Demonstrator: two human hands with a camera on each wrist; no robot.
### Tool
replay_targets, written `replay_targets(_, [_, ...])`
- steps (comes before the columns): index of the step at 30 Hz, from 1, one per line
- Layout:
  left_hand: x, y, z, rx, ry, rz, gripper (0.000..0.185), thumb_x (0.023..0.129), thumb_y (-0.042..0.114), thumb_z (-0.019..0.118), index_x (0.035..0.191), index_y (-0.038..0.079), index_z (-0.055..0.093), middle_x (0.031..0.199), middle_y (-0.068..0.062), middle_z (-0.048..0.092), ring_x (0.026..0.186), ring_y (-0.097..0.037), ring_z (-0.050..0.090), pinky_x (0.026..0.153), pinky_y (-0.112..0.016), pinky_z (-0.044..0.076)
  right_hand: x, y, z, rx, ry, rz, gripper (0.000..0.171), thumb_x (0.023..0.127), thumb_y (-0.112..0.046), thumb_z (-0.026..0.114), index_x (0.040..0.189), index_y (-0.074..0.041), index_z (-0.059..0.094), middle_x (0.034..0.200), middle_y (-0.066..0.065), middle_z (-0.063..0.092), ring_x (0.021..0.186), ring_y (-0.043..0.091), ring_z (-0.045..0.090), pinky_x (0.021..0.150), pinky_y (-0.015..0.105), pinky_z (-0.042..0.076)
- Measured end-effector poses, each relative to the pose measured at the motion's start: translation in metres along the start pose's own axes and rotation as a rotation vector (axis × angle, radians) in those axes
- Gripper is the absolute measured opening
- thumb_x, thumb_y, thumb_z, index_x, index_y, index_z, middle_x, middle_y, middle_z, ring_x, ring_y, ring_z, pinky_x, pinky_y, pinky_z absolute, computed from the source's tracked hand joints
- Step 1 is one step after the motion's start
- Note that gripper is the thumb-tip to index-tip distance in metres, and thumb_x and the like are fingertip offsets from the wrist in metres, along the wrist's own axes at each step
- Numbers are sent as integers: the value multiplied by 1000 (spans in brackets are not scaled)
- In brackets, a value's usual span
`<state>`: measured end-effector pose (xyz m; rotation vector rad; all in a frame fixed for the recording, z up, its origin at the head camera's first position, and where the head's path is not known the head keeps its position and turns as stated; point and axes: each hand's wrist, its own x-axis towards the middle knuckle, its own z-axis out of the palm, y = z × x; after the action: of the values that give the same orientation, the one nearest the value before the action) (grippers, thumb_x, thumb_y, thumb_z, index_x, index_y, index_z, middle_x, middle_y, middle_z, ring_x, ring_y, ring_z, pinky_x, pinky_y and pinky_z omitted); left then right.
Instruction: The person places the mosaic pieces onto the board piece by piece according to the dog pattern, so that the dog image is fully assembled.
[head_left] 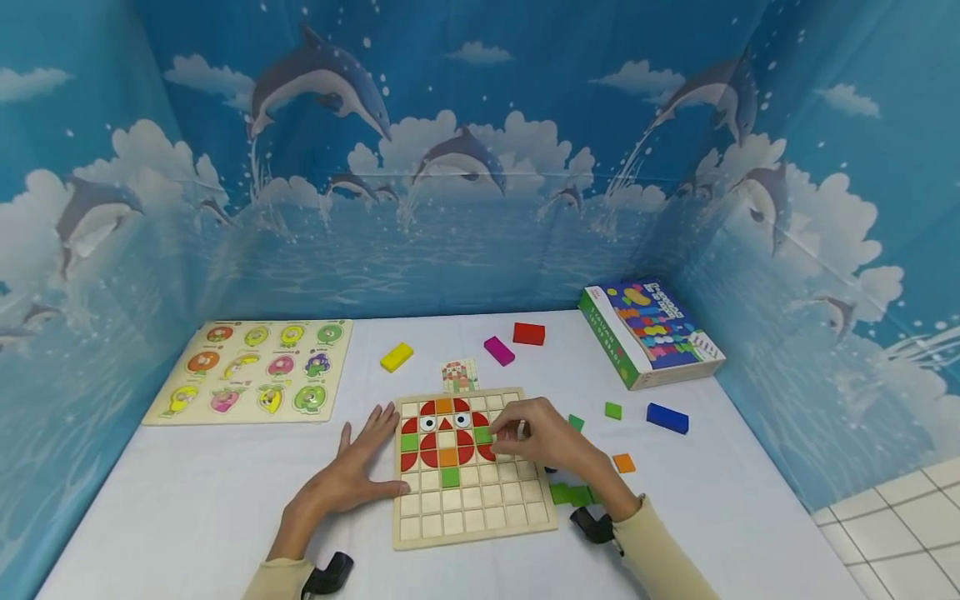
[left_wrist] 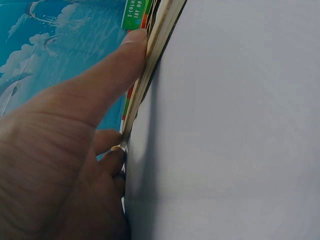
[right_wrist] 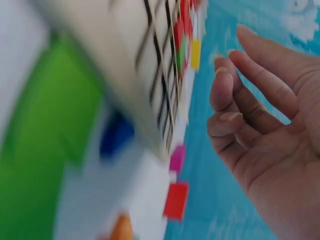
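A square wooden grid board (head_left: pixel 491 521) lies in front of me, with red, orange and green tiles and two eye tiles forming a figure in its upper rows. My left hand (head_left: pixel 345 483) rests at the board's left side, fingers spread, its thumb against the edge; the left wrist view shows that thumb (left_wrist: pixel 117 62) touching the rim. Over the board's right part hovers my right hand (head_left: pixel 543 433), beside a green tile (head_left: pixel 482 435). The right wrist view shows its fingers (right_wrist: pixel 255 107) loosely bent, with no piece visible between the tips.
Loose green tiles (head_left: pixel 570 495) lie right of the board, with an orange tile (head_left: pixel 624 463) and blue block (head_left: pixel 667 418) beyond. Behind are a pattern card (head_left: pixel 460 376), yellow (head_left: pixel 397 357), magenta (head_left: pixel 498 351) and red (head_left: pixel 528 334) blocks, a fruit puzzle board (head_left: pixel 247 396) and a box (head_left: pixel 648 333).
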<state>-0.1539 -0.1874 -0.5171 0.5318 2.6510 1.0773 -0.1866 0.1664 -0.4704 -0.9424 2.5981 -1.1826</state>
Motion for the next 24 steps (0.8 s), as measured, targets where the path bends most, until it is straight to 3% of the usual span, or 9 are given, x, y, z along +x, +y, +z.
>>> replay_targets(6, [2, 1, 0, 4, -7, -6, 117, 85, 40, 92, 173, 8, 22, 182, -10, 11, 168, -36, -1, 130, -65, -17, -17, 24, -35, -39, 94, 56, 21, 91, -10, 88, 111, -6, 83, 94, -4, 74, 83, 14, 63, 72, 26, 57])
replay_targets(14, [1, 0, 1, 8, -7, -15, 117, 85, 41, 92, 173, 9, 21, 182, -10, 10, 168, -36, -1, 130, -64, -17, -40, 65, -75, -111, 179, 230, 29, 89, -7, 89, 118, -5, 81, 103, 7, 77, 92, 22, 63, 79, 25, 57])
replay_targets(24, [1, 1, 1, -6, -9, -5, 118, 85, 40, 92, 173, 10, 20, 182, -10, 8, 168, -36, -2, 129, -65, -19, -58, 91, -95, -166, 276, 348, 35, 86, -1, 89, 119, 3, 79, 106, 16, 75, 90, 28, 60, 74, 19, 53])
